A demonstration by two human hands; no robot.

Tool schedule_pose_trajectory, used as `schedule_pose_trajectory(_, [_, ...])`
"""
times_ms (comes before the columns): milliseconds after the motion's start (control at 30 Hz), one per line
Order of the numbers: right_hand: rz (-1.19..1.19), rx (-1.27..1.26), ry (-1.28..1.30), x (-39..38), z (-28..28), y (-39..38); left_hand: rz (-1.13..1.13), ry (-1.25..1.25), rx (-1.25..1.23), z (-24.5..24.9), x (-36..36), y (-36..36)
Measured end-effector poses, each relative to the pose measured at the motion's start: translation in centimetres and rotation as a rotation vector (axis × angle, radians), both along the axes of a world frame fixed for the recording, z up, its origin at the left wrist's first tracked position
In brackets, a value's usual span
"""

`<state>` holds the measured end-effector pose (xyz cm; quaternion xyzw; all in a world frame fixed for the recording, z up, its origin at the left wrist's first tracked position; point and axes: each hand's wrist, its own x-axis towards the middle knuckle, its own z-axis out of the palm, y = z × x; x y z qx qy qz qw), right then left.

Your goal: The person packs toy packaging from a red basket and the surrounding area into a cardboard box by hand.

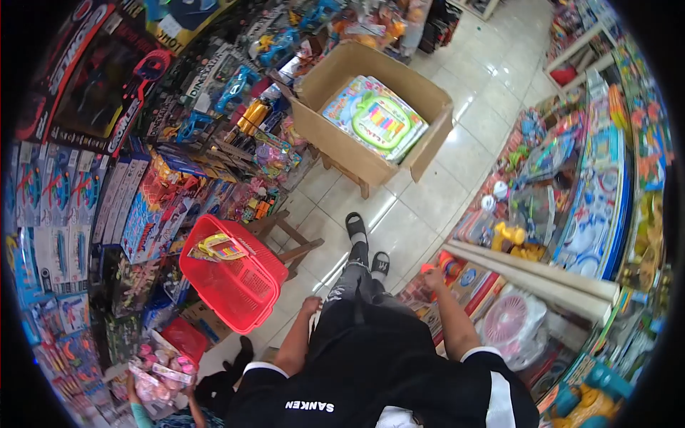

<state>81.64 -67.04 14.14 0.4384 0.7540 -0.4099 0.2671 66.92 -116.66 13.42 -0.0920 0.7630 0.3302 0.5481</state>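
My left hand [312,305] hangs beside my left thigh, its fingers partly hidden and too small to make out. To its left is a red plastic basket [239,296] with a few yellow-green packaged toys [222,247] inside. My right hand [432,277] is held out from my right side, closed around a small orange-red object [427,268] whose kind I cannot make out. Ahead of my feet, an open cardboard box [342,146] sits on a wooden stool [342,173]. Flat, colourful toy packs with a green apple-shaped design [385,123] lie stacked in the box.
Shelves of boxed toys [53,185] line the left side. On the right, a white-edged rack [535,267] holds bagged toys, with a wrapped pink fan [508,319] below. Another person's hand [133,389] is by a bag of pink toys [160,374] at lower left. Tiled floor [435,189] runs between.
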Motion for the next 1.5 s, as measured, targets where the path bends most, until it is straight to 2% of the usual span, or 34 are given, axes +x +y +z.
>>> schedule_pose_trajectory(33, [-0.072, -0.130, -0.096, 0.0, 1.1, -0.6, -0.254, 0.082, 0.054, 0.0, 1.3, -2.2])
schedule_pose_trajectory(100, [-0.160, -0.151, -0.072, 2.4, -0.4, -2.3, -0.138, -0.080, -0.079, 3.9, 2.9, -4.2])
schedule_pose_trajectory(133, [-0.216, -0.159, -0.054, 3.5, -0.8, -3.1, -0.163, -0.077, -0.083, 4.6, 3.5, -5.6])
schedule_pose_trajectory(167, [-0.121, -0.143, -0.194, 2.9, 1.5, -3.6, -0.034, -0.126, -0.101, 4.9, 4.1, -7.4])
schedule_pose_trajectory(200, [-0.137, -0.144, -0.186, 3.7, 1.1, -4.3, 0.098, -0.172, -0.117, 5.2, 4.4, -8.9])
schedule_pose_trajectory(267, [0.014, 0.030, -0.071, 5.2, -0.1, -6.0, 0.137, -0.143, -0.106, 5.5, 3.9, -12.2])
schedule_pose_trajectory(333, [-0.077, 0.014, -0.026, 7.1, -2.8, -8.0, 0.175, -0.113, -0.096, 6.5, 2.9, -14.7])
schedule_pose_trajectory(400, [-0.172, 0.006, 0.024, 7.8, -3.7, -10.0, 0.379, -0.205, -0.241, 9.4, 1.0, -16.0])
schedule_pose_trajectory(467, [-0.059, 0.017, -0.079, 7.9, -3.4, -12.4, 0.376, -0.176, -0.254, 10.7, -1.0, -18.2])
schedule_pose_trajectory(500, [-0.261, -0.067, -0.052, 6.9, 0.4, -14.3, 0.391, -0.159, -0.270, 10.7, -1.4, -19.8])
schedule_pose_trajectory(533, [-0.258, -0.065, -0.051, 6.0, 1.6, -15.8, 0.393, -0.158, -0.268, 8.4, -2.1, -23.1])
schedule_pose_trajectory(600, [-0.433, -0.052, 0.004, 5.2, 2.1, -19.5, 0.696, -0.318, 0.182, 2.6, -3.6, -31.2])
schedule_pose_trajectory(633, [-0.438, -0.012, 0.042, 4.0, 4.1, -21.3, 0.696, -0.319, 0.186, 3.1, -4.5, -31.5])
schedule_pose_trajectory(667, [-0.438, -0.008, 0.042, 2.6, 4.4, -23.2, 0.749, -0.020, 0.180, 4.0, -5.8, -30.5])
schedule_pose_trajectory(700, [-0.561, -0.009, 0.210, 1.5, 4.4, -25.1, 0.791, 0.281, 0.171, 3.8, -6.6, -31.3])
schedule_pose_trajectory(733, [-0.682, -0.008, 0.378, 0.2, 4.5, -26.7, 0.790, 0.277, 0.172, 1.2, -8.0, -34.7])
schedule_pose_trajectory(767, [-0.705, 0.066, 0.507, -1.6, 5.1, -28.3, 0.796, 0.567, 0.481, -2.9, -9.9, -36.9])
schedule_pose_trajectory(800, [-0.719, 0.135, 0.626, -3.7, 6.0, -30.2, 0.839, 0.731, 0.258, -1.5, -10.3, -38.0])
schedule_pose_trajectory(833, [-0.716, 0.154, 0.756, -6.3, 8.6, -32.3, 0.866, 0.889, 0.025, 1.9, -12.3, -38.2])
schedule_pose_trajectory(867, [-0.711, 0.172, 0.894, -9.7, 12.7, -34.8, 0.874, 0.879, 0.014, 7.4, -11.9, -36.7])
schedule_pose_trajectory(900, [-0.654, 0.225, 0.932, -12.9, 16.3, -37.2, 0.764, 1.193, -0.125, 14.2, -14.9, -33.3])
schedule_pose_trajectory(967, [-0.489, 0.264, 1.008, -18.7, 21.6, -41.7, 0.611, 1.396, 0.010, 18.7, -18.1, -31.4])
schedule_pose_trajectory(1000, [-0.382, 0.250, 1.039, -21.1, 23.2, -43.7, 0.463, 1.464, 0.072, 20.4, -19.9, -30.3])
schedule_pose_trajectory(1033, [-0.194, 0.226, 1.068, -23.5, 24.1, -45.3, 0.311, 1.525, 0.132, 21.7, -21.6, -29.2])
schedule_pose_trajectory(1133, [0.287, 0.107, 1.083, -28.6, 24.3, -49.3, 0.018, 1.403, 0.331, 23.2, -26.7, -25.8])
schedule_pose_trajectory(1167, [0.295, 0.108, 1.079, -29.1, 23.7, -50.5, -0.046, 1.369, 0.355, 23.1, -28.1, -24.7])
schedule_pose_trajectory(1200, [0.296, 0.023, 0.949, -29.7, 22.7, -51.6, -0.040, 1.370, 0.359, 22.6, -29.0, -23.7])
schedule_pose_trajectory(1233, [0.294, -0.060, 0.820, -30.2, 21.5, -52.3, -0.144, 1.381, 0.191, 21.6, -29.7, -22.7])
schedule_pose_trajectory(1267, [0.296, -0.052, 0.822, -30.4, 20.1, -52.9, -0.247, 1.385, 0.025, 20.7, -30.3, -22.0])
schedule_pose_trajectory(1333, [0.225, 0.104, 0.783, -30.1, 16.3, -53.8, -0.305, 1.332, -0.022, 19.4, -31.2, -21.4])
schedule_pose_trajectory(1367, [0.287, 0.200, 0.781, -29.8, 14.6, -53.6, -0.364, 1.272, -0.075, 19.0, -31.3, -21.0])
schedule_pose_trajectory(1467, [0.170, 0.161, 0.644, -29.7, 13.6, -53.7, -0.342, 1.254, 0.065, 18.4, -31.0, -21.2])
schedule_pose_trajectory(1500, [0.162, 0.165, 0.645, -29.8, 15.0, -53.8, -0.349, 1.256, 0.071, 18.6, -30.9, -21.3])
